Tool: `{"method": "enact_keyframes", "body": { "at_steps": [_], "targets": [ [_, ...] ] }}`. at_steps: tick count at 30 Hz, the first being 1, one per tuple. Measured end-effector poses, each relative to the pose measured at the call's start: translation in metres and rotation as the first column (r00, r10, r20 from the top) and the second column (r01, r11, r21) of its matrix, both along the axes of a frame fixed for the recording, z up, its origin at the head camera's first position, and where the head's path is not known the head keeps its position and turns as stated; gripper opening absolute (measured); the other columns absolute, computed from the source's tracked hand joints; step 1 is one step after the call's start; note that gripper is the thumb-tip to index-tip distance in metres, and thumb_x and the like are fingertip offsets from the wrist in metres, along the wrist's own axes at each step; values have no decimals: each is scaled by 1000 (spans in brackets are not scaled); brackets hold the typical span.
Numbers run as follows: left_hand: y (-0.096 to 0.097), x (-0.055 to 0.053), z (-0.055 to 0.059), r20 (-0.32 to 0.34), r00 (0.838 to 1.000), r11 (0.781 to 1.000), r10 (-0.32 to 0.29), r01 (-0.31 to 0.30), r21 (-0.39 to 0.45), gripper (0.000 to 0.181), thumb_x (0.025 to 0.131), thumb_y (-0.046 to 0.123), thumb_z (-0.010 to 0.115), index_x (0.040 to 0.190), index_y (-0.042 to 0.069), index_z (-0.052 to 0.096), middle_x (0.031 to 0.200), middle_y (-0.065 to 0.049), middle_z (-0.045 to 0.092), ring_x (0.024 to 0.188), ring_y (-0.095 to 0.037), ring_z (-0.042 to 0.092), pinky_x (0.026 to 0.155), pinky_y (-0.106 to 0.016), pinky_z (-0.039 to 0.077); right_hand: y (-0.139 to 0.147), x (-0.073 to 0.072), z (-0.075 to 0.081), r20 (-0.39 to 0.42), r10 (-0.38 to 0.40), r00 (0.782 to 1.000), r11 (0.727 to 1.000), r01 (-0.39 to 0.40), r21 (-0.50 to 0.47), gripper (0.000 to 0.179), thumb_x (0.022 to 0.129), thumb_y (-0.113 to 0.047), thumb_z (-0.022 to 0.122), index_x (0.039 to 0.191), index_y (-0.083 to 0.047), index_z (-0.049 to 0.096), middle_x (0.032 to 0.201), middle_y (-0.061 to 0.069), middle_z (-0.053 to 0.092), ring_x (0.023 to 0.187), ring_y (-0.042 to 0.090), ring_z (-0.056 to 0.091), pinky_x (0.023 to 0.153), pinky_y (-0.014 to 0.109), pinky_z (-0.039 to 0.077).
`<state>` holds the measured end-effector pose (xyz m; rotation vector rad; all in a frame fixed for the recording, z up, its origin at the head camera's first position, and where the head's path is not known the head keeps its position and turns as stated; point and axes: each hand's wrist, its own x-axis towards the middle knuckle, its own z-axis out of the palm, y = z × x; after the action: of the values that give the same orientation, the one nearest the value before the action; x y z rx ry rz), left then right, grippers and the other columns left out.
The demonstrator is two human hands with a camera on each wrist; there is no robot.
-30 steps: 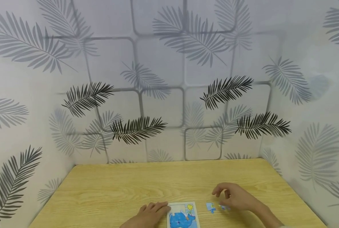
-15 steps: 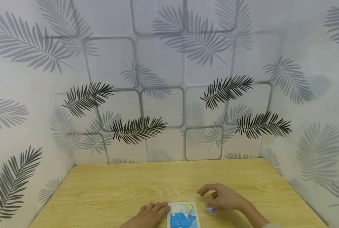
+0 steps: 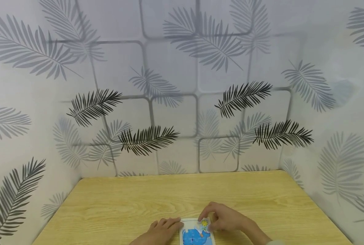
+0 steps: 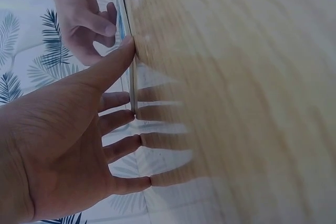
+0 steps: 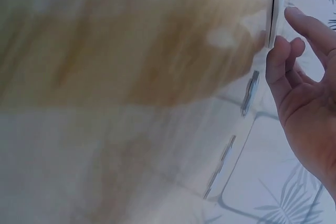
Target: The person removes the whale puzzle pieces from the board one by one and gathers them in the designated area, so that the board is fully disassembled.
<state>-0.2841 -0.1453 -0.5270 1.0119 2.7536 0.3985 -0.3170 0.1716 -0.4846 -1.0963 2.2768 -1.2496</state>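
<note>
A pale-framed puzzle board [image 3: 195, 236] with a blue whale and a yellow sun lies flat at the front middle of the table. My left hand [image 3: 160, 233] rests at its left edge, fingers spread with the tips down on the tabletop; in the left wrist view my thumb [image 4: 126, 45] touches the board's edge. My right hand [image 3: 223, 217] reaches over the upper right corner. Its index finger and thumb lie on either side of the sun, with a gap between them. No loose piece shows between those fingers in the right wrist view.
Two loose puzzle pieces lie on the wooden table [image 3: 123, 200] beside the right hand, a nearer piece [image 5: 250, 94] and another piece [image 5: 220, 166]; the right hand and arm hide them in the head view. Behind the table stands a leaf-patterned wall [image 3: 175, 119].
From above the loose pieces, my right hand has moved left to the board's sun corner. My left hand and the board have stayed in place.
</note>
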Motion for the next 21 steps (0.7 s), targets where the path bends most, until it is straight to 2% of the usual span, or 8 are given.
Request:
{"method": "enact_keyframes", "body": {
  "at_steps": [4,7,10,14,18,21],
  "targets": [
    [6,8,15,17,1000,999,26,-25,-22,85,91,73,61,156,21,43,163,-2,40,139,-33,45,102,-67,43,-6,1,0,-42,-33,999,997,36,69,30,87,4,76,111,-13,80,109,8,54,59,1,44,60,18,46],
    [10,15,30,24,998,997,53,-52,-50,84,91,69,66,156,20,44,163,-2,40,140,-32,45,104,-66,42,-9,1,2,-40,-55,998,993,59,98,29,88,5,76,108,-15,80,109,6,52,55,1,44,55,17,45],
    [11,21,40,14,999,997,47,-46,-64,85,91,69,67,156,19,44,163,-4,41,139,-33,46,103,-65,43,-11,2,2,-33,-66,997,992,69,103,29,88,7,76,106,-16,80,112,4,50,51,1,45,51,15,43],
    [12,24,44,24,999,998,33,-31,-56,88,90,71,65,156,18,43,163,-5,41,139,-34,46,103,-65,43,-12,3,2,-53,-56,997,992,61,114,26,89,7,75,101,-15,78,115,2,50,58,1,47,57,16,46],
    [13,25,43,39,998,997,53,-51,-53,86,90,69,68,156,19,44,163,-3,40,140,-33,45,105,-65,42,-13,4,2,-83,-38,996,990,49,131,29,89,6,75,108,-16,77,113,2,52,65,2,47,63,19,48],
    [14,26,43,26,998,997,61,-60,-54,84,90,66,70,155,20,45,163,-3,41,140,-33,45,106,-64,42,-13,5,3,-91,-39,995,989,52,140,33,88,7,75,111,-17,78,109,0,53,66,3,48,64,20,49]
  ]
}}
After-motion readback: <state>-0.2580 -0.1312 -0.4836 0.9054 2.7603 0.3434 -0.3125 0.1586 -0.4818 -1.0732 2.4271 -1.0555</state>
